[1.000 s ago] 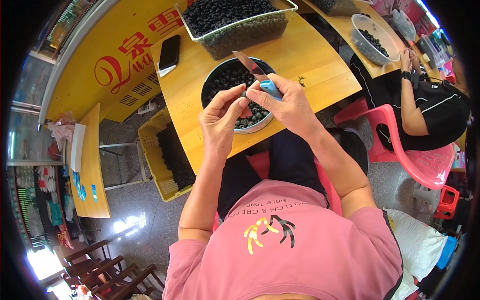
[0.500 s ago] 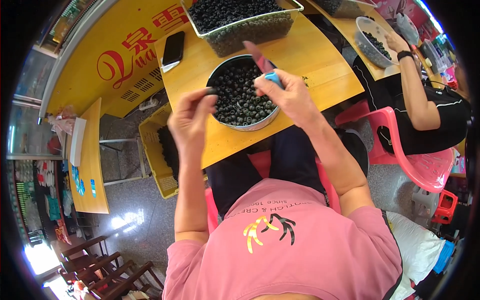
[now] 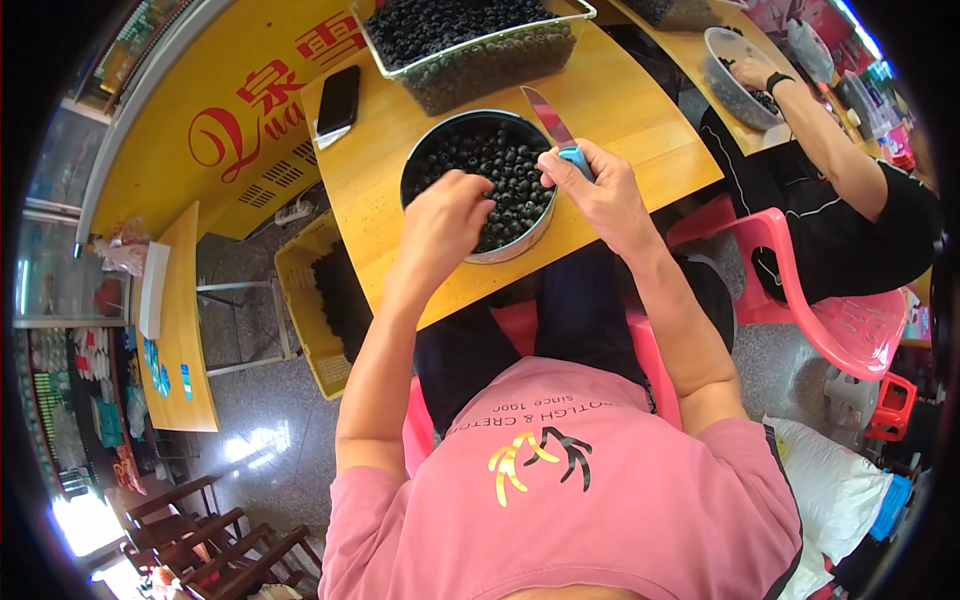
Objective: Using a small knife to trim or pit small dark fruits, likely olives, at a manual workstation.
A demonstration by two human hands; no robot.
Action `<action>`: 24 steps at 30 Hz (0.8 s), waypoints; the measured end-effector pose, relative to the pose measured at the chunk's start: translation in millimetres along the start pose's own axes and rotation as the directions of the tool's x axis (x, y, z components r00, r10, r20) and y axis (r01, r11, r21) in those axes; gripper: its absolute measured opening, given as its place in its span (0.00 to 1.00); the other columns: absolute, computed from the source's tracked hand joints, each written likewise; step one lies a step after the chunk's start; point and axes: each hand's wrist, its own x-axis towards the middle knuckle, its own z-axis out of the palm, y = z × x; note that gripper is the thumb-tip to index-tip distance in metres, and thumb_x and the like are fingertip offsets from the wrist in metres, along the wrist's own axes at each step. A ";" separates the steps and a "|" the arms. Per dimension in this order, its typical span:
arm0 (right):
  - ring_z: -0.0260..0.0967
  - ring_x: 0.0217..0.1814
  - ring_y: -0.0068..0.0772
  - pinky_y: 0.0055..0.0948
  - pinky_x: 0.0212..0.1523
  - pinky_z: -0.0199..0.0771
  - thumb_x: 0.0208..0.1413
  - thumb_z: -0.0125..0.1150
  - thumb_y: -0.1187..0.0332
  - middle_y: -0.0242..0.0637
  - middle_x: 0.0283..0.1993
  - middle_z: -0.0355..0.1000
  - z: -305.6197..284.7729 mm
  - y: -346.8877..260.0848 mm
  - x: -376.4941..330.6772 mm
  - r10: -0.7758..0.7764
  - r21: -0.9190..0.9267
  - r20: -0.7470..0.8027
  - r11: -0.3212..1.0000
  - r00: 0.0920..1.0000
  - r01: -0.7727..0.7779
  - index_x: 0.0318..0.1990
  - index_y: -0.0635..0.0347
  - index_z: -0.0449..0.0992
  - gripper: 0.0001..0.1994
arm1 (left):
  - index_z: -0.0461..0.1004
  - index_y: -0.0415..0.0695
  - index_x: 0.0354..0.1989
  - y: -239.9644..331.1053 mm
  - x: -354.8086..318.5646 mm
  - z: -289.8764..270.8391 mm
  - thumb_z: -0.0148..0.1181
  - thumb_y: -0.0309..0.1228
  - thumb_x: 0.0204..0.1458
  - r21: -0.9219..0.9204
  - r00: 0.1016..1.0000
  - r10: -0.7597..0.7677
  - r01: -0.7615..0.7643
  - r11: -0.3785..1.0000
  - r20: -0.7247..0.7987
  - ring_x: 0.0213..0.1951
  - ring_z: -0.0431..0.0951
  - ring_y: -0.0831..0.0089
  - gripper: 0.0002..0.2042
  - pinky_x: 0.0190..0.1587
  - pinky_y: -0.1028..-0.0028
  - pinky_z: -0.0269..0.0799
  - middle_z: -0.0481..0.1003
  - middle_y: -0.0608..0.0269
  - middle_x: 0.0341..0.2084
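On the wooden table in front of me stands a round metal tin, filled with small dark olive-like fruits. My left hand reaches over its left near part, the fingers curled together and pointing down at the fruits. Whatever those fingertips hold, if anything, is hidden. My right hand grips a knife by its blue handle at the tin's right rim. The blade points up and away to the left, above the far rim.
A clear rectangular tub heaped with the same fruits stands behind the tin. Left of it lies a black phone. A yellow crate sits below the table's left edge. At right, a co-worker's hand is inside a translucent bowl.
My left hand has moved right and over the fruits; the dark fruit at its fingertips no longer shows. My right hand has shifted slightly right with the knife. The co-worker's hand has gone into the bowl.
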 end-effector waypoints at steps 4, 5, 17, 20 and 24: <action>0.66 0.34 0.14 0.16 0.38 0.65 0.60 0.61 0.64 0.26 0.30 0.72 -8.2 0.0 -4.9 0.013 -0.021 -0.014 1.000 1.000 -0.014 0.37 0.63 0.76 0.10 | 0.77 0.43 0.33 4.1 25.5 18.6 0.63 0.31 0.48 0.254 0.968 0.034 -0.100 0.962 0.250 0.37 0.77 0.55 0.07 0.38 0.62 0.73 0.75 0.54 0.32; 0.66 0.34 0.14 0.16 0.38 0.65 0.60 0.61 0.64 0.26 0.30 0.72 -10.1 1.7 -5.3 0.010 -0.003 -0.011 1.000 1.000 -0.010 0.37 0.63 0.76 0.10 | 0.77 0.43 0.33 4.9 29.3 19.3 0.63 0.31 0.48 0.255 0.967 0.041 -0.108 0.961 0.253 0.37 0.77 0.55 0.07 0.38 0.62 0.73 0.75 0.54 0.32; 0.63 0.31 0.12 0.15 0.33 0.63 0.59 0.62 0.63 0.23 0.29 0.70 9.7 -1.3 1.2 0.030 0.053 0.051 0.998 0.998 -0.032 0.38 0.64 0.77 0.11 | 0.73 0.36 0.39 24.3 17.5 -6.9 0.64 0.24 0.52 -0.790 0.975 -0.209 0.190 0.583 0.081 0.31 0.76 0.83 0.08 0.32 0.82 0.71 0.77 0.67 0.28; 0.59 0.27 0.09 0.12 0.27 0.58 0.59 0.63 0.63 0.22 0.27 0.68 19.0 -9.7 -0.5 0.078 0.262 0.117 0.959 0.990 -0.107 0.39 0.62 0.77 0.10 | 0.73 0.35 0.41 34.1 12.4 -6.4 0.63 0.23 0.54 -0.849 0.954 -0.299 0.180 0.497 0.027 0.30 0.75 0.82 0.09 0.31 0.83 0.72 0.77 0.67 0.28; 0.56 0.25 0.07 0.11 0.23 0.52 0.58 0.63 0.63 0.20 0.27 0.67 24.0 -14.4 0.2 0.065 0.268 0.100 0.959 0.993 -0.090 0.40 0.61 0.78 0.10 | 0.74 0.35 0.43 34.7 4.5 -8.9 0.62 0.23 0.54 -0.832 0.944 -0.328 0.218 0.511 0.046 0.30 0.75 0.83 0.10 0.32 0.83 0.72 0.78 0.64 0.30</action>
